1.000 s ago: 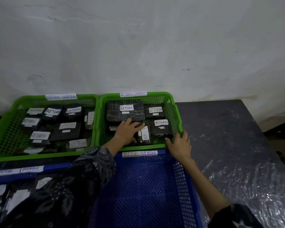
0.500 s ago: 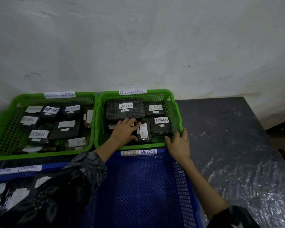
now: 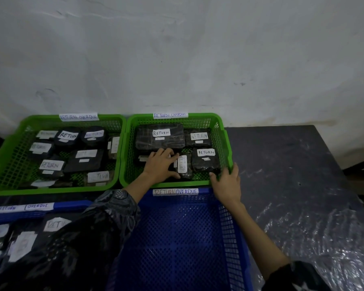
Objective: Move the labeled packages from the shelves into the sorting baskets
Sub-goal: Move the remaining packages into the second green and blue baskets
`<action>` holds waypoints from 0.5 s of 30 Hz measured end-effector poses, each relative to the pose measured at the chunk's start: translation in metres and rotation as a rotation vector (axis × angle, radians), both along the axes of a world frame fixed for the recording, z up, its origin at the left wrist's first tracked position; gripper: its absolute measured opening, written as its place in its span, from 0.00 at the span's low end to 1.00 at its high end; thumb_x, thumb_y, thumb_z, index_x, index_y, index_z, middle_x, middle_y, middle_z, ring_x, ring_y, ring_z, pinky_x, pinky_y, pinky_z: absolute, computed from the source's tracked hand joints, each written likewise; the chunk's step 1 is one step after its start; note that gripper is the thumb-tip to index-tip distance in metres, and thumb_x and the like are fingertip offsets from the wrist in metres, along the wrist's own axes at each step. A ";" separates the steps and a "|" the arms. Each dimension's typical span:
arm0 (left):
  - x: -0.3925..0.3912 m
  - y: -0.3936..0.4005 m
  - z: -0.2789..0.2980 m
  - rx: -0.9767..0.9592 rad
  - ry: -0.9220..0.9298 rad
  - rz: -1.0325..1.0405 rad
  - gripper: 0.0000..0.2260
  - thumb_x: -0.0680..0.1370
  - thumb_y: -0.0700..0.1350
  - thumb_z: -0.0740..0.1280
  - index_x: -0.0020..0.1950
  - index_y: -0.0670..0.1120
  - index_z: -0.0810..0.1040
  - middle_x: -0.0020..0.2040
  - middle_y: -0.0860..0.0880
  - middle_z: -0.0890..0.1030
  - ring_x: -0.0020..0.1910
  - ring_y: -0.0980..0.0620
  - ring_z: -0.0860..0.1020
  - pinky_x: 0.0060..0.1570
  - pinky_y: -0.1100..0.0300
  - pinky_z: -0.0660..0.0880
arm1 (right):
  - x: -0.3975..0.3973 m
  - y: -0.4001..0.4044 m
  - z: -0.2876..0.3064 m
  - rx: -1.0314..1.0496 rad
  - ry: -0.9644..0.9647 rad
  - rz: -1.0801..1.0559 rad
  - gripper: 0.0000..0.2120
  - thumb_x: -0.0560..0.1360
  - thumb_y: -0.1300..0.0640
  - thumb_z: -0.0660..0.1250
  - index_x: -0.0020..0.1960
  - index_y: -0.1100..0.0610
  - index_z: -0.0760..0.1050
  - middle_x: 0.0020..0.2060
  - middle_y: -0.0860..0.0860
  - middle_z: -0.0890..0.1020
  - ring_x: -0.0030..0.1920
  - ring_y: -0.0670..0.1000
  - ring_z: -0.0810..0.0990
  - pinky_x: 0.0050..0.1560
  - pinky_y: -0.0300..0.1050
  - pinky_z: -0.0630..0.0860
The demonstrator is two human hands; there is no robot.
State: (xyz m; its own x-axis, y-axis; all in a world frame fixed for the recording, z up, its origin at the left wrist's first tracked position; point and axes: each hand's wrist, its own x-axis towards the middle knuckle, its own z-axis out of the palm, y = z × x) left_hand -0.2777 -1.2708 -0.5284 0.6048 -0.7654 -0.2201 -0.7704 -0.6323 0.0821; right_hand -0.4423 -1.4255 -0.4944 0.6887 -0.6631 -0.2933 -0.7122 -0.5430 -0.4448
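- Left hand lies flat, fingers spread and relaxed, on dark plastic-wrapped packages in the right green lattice plastic basket; whatever sits under its palm is hidden.
- Right hand curls its fingers over that basket's near right rim, gripping it.
- Beside the left hand's fingers lies a small wrapped packet with an upright white "RETURN" label; a large flat rectangular wrapped package sits behind.
- Nearer, a blue mesh plastic basket shows a bare lattice floor.
- Left green basket holds more labelled packages, some labels too blurred to read.
- Dark speckled surface lies right, crinkled clear film over its near part.
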 end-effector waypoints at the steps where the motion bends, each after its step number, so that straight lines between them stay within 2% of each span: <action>1: -0.001 -0.001 0.000 0.004 -0.008 0.003 0.38 0.72 0.68 0.60 0.77 0.52 0.57 0.69 0.50 0.63 0.68 0.48 0.63 0.64 0.52 0.63 | 0.000 0.000 -0.001 -0.001 -0.004 -0.001 0.25 0.79 0.46 0.57 0.68 0.63 0.64 0.76 0.59 0.48 0.71 0.64 0.59 0.67 0.57 0.64; 7: -0.005 -0.003 0.008 -0.008 -0.002 0.002 0.36 0.73 0.65 0.63 0.76 0.51 0.59 0.69 0.48 0.65 0.68 0.47 0.63 0.64 0.51 0.64 | -0.006 0.000 0.000 0.018 -0.056 0.007 0.28 0.79 0.43 0.56 0.73 0.60 0.60 0.76 0.57 0.48 0.72 0.63 0.58 0.66 0.57 0.65; 11: -0.011 0.018 0.023 -0.216 0.103 0.021 0.29 0.75 0.57 0.67 0.73 0.51 0.65 0.68 0.49 0.70 0.67 0.49 0.66 0.62 0.52 0.66 | -0.012 -0.002 -0.001 0.006 -0.054 0.055 0.30 0.78 0.40 0.54 0.71 0.61 0.63 0.77 0.56 0.47 0.72 0.62 0.60 0.64 0.57 0.67; 15: -0.016 0.068 0.042 -0.543 0.115 0.279 0.20 0.74 0.50 0.71 0.66 0.49 0.75 0.56 0.48 0.79 0.54 0.49 0.76 0.50 0.54 0.75 | -0.016 -0.005 -0.004 -0.009 -0.052 0.089 0.30 0.78 0.39 0.53 0.67 0.62 0.67 0.76 0.56 0.47 0.71 0.63 0.62 0.63 0.57 0.69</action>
